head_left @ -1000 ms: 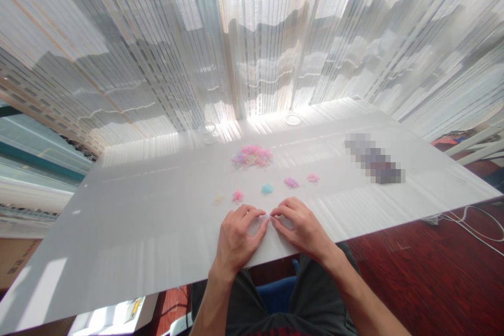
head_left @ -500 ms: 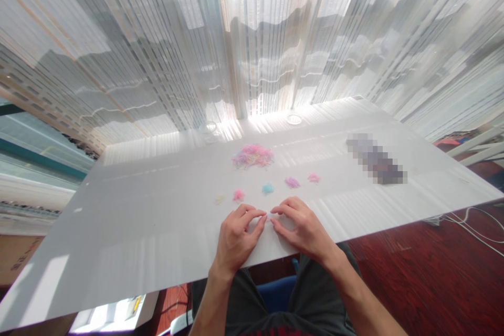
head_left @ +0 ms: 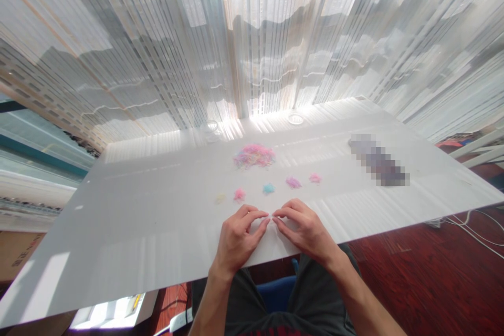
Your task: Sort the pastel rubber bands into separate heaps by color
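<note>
My left hand (head_left: pixel 236 239) and my right hand (head_left: pixel 305 231) rest on the near edge of a white table (head_left: pixel 137 226), fingertips pinched and meeting at the middle. Whatever they pinch is too small to make out. Beyond the fingers lies a row of small sorted tufts: yellow (head_left: pixel 219 198), pink (head_left: pixel 238 194), blue (head_left: pixel 268 188), purple-pink (head_left: pixel 293 182) and pink (head_left: pixel 314 178). Farther back sits a larger mixed pile of tiny colourful elastic bands (head_left: pixel 254 155).
A blurred-out dark object (head_left: pixel 378 164) lies at the table's right. Two small clear round lids or dishes (head_left: pixel 295 119) stand near the far edge by the sheer curtains (head_left: pixel 252 37). White cables (head_left: pixel 472 226) trail over the red wooden floor at right.
Both hands stay pinched together at the same spot; the fingertips shift only slightly. The view has tilted a little.
</note>
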Available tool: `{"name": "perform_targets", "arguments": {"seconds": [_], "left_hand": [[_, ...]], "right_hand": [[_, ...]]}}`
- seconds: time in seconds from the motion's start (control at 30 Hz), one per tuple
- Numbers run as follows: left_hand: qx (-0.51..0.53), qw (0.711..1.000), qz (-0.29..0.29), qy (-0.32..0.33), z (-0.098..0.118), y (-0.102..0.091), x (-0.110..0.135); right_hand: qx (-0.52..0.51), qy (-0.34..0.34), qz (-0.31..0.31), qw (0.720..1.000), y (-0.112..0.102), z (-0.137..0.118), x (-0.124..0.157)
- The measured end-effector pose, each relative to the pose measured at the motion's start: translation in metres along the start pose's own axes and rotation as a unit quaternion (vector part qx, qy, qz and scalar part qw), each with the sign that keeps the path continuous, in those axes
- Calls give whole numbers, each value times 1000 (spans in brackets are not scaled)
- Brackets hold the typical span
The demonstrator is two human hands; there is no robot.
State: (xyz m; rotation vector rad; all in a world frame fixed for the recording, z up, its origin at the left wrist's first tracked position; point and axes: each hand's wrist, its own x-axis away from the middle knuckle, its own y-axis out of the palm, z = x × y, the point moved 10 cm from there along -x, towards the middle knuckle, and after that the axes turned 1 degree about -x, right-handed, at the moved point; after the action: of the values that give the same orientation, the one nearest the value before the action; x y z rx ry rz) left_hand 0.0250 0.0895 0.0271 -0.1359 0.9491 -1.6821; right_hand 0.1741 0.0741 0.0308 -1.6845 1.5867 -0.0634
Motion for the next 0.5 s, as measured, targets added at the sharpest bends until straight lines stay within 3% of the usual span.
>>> {"name": "perform_targets", "arguments": {"seconds": [0.5], "left_hand": [[13,1000,8,6,2,-1,0]], "right_hand": [[14,-6,-5,1000,2,-1,0]]}}
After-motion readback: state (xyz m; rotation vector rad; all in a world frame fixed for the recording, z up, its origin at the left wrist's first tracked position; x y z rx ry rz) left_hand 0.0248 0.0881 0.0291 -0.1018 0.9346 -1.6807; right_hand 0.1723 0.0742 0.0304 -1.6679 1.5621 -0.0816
